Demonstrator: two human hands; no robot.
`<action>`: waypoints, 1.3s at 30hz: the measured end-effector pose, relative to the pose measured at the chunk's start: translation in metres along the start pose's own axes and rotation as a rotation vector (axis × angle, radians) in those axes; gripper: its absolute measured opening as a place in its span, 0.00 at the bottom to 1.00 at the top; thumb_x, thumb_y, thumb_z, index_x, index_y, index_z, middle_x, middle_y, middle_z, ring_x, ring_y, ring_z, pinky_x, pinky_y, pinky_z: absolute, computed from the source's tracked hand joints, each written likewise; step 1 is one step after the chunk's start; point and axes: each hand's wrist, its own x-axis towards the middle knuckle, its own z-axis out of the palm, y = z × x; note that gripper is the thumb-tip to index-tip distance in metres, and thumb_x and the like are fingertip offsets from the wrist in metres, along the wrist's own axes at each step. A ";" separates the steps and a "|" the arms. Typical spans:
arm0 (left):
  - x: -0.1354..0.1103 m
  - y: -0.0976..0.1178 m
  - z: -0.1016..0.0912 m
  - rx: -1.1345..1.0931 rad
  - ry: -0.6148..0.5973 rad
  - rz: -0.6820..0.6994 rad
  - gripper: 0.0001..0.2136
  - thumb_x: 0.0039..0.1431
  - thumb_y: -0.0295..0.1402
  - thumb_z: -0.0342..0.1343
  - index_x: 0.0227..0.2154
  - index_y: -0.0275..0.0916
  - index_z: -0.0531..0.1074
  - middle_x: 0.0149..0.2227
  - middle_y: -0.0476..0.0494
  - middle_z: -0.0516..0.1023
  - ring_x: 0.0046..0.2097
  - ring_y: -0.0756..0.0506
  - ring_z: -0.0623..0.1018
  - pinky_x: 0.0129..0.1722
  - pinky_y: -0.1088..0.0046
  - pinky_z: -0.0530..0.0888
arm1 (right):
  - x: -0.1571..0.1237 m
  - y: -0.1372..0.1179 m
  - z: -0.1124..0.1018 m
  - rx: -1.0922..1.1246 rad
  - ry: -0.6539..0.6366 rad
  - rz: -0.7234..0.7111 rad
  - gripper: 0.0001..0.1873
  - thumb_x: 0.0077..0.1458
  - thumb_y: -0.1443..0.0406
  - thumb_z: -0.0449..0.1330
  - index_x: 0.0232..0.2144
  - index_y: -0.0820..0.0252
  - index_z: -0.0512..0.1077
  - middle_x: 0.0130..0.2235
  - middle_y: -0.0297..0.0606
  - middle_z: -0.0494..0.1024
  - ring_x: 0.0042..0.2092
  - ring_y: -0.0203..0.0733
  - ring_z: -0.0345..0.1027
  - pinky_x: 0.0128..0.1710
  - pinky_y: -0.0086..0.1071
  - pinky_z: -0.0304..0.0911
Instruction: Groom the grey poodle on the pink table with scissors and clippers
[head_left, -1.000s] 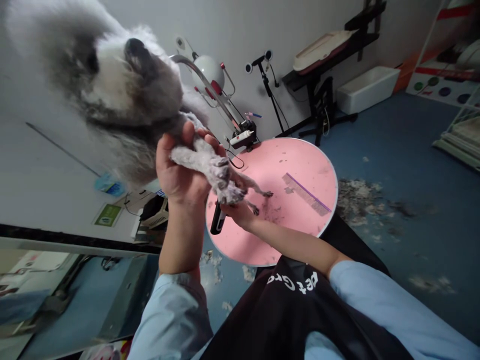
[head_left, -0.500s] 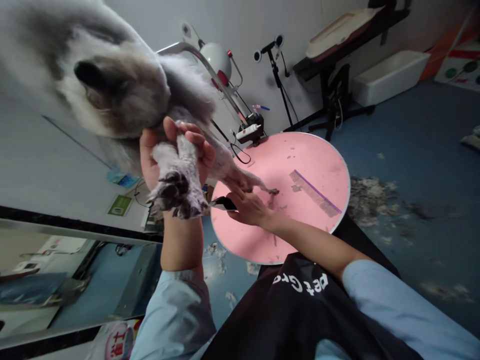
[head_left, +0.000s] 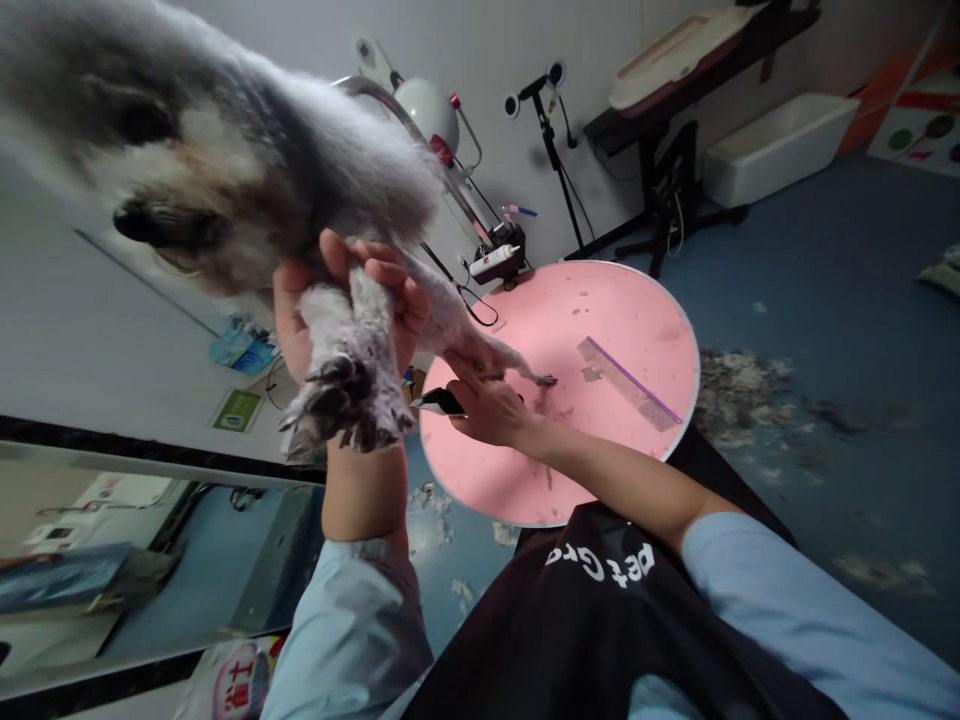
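The left hand (head_left: 341, 310) grips the dog's raised paw (head_left: 349, 395), its long axis pointing toward six o'clock; the right hand (head_left: 491, 410) holds the clipper (head_left: 439, 402) closed-fisted at the paw's three o'clock, nearer the pink worktop (head_left: 600, 300).

The black apron (head_left: 600, 620) reads "Pet Gro", seen upside down.

paw (head_left: 345, 395): grey-white, pads up, raised | clipper (head_left: 439, 402): black-white, beside paw
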 end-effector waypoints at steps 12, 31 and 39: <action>0.003 0.000 0.002 0.014 0.061 0.028 0.22 0.65 0.47 0.37 0.32 0.42 0.74 0.37 0.50 0.74 0.37 0.55 0.74 0.42 0.77 0.73 | -0.005 0.001 -0.007 0.111 -0.065 -0.018 0.20 0.56 0.67 0.52 0.52 0.62 0.63 0.68 0.51 0.50 0.54 0.54 0.68 0.37 0.40 0.69; 0.002 -0.003 0.006 0.168 0.149 0.104 0.17 0.63 0.45 0.45 0.32 0.45 0.76 0.38 0.48 0.74 0.40 0.52 0.75 0.42 0.76 0.74 | 0.007 0.088 -0.069 0.976 -0.219 0.259 0.18 0.49 0.67 0.60 0.44 0.65 0.72 0.41 0.41 0.79 0.40 0.41 0.72 0.40 0.33 0.68; 0.008 -0.005 0.005 0.007 0.034 0.045 0.18 0.64 0.46 0.44 0.33 0.43 0.76 0.37 0.51 0.76 0.39 0.55 0.76 0.45 0.77 0.74 | 0.012 0.085 -0.059 0.965 -0.095 0.182 0.23 0.52 0.64 0.60 0.51 0.65 0.69 0.47 0.45 0.77 0.46 0.44 0.71 0.47 0.39 0.68</action>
